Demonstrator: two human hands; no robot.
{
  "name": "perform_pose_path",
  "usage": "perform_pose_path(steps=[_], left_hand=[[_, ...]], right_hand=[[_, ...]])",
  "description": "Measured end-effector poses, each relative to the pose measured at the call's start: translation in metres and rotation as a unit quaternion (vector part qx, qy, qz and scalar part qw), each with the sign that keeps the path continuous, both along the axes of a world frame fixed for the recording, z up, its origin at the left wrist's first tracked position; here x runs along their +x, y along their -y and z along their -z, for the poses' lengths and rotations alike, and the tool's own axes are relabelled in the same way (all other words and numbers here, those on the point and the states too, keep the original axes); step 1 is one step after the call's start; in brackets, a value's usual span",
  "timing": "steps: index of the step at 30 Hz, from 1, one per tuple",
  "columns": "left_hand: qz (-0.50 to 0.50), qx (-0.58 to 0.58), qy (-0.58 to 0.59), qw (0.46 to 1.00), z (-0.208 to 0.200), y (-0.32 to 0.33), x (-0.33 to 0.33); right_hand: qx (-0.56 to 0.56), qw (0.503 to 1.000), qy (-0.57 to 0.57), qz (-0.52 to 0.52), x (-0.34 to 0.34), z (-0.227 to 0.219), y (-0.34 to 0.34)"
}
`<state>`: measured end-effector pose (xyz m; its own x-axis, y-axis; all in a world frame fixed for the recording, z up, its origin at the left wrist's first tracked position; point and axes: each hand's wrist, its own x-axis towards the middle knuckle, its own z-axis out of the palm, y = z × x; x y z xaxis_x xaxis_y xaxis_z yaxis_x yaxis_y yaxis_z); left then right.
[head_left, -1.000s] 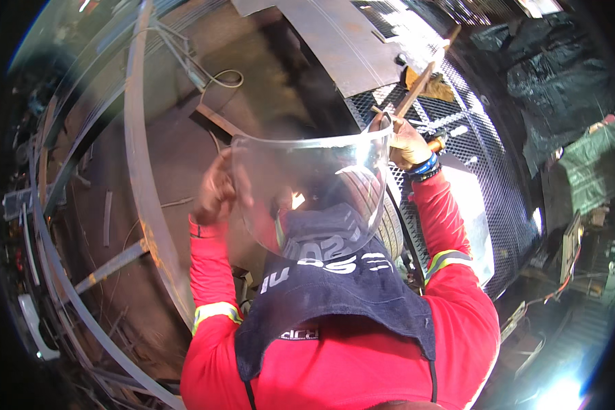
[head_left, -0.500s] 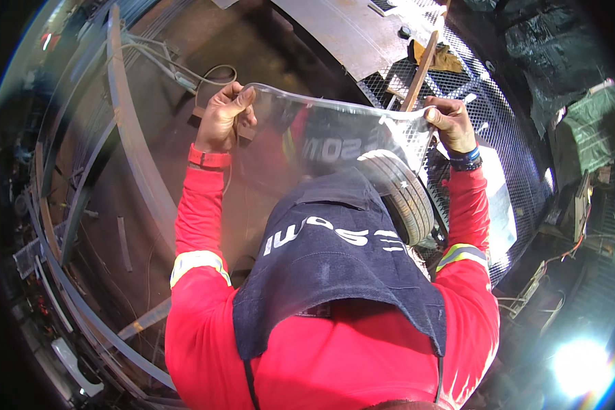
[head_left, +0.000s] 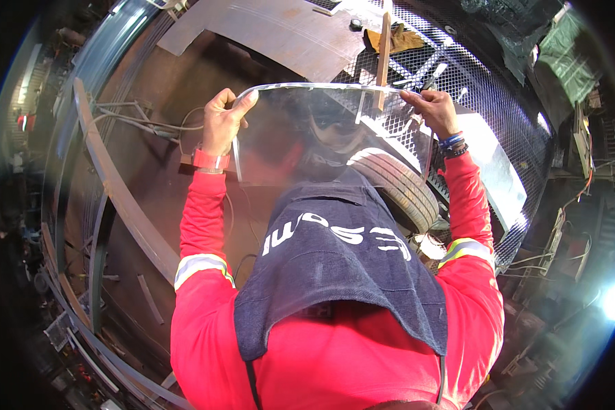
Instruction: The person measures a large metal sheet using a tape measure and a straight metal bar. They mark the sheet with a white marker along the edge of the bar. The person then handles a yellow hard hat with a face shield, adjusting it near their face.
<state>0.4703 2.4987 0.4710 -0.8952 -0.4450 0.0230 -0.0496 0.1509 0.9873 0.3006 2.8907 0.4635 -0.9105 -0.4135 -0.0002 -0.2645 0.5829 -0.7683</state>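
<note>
While both arms reach forward, the left hand and right hand each close their fingers on opposite edges of one clear curved visor sheet, apparently to keep it level, above one tyre, with one wooden stick farther off on the mesh

Clear curved visor sheet, apparently plastic, upright between both hands

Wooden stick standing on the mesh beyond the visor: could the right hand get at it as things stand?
Probably yes. The wooden stick stands just beyond the right hand, with nothing solid seen between. But that hand grips the clear visor edge, as does the left hand, so it would have to let go.
</note>
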Motion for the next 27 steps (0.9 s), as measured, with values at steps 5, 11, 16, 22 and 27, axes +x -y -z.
perform_pose_path(steps=[5,11,16,22,27], left_hand=[[0.179,-0.064,0.027,0.981,-0.047,-0.002,0.003],[0.391,-0.119,0.099,0.907,-0.094,-0.026,-0.015],[0.406,-0.106,0.127,0.899,-0.1,-0.04,-0.02],[0.361,-0.176,0.174,0.899,-0.09,-0.043,-0.01],[0.334,-0.215,0.184,0.899,-0.089,-0.045,-0.008]], right_hand=[[-0.134,0.985,0.082,-0.066,0.01,-0.016,-0.013],[-0.094,0.962,0.127,-0.223,0.007,-0.058,-0.013],[-0.045,0.954,0.165,-0.247,0.035,-0.098,0.022],[0.156,0.956,0.025,-0.246,0.045,-0.114,0.038],[0.223,0.916,-0.2,-0.269,0.05,-0.108,0.043]])
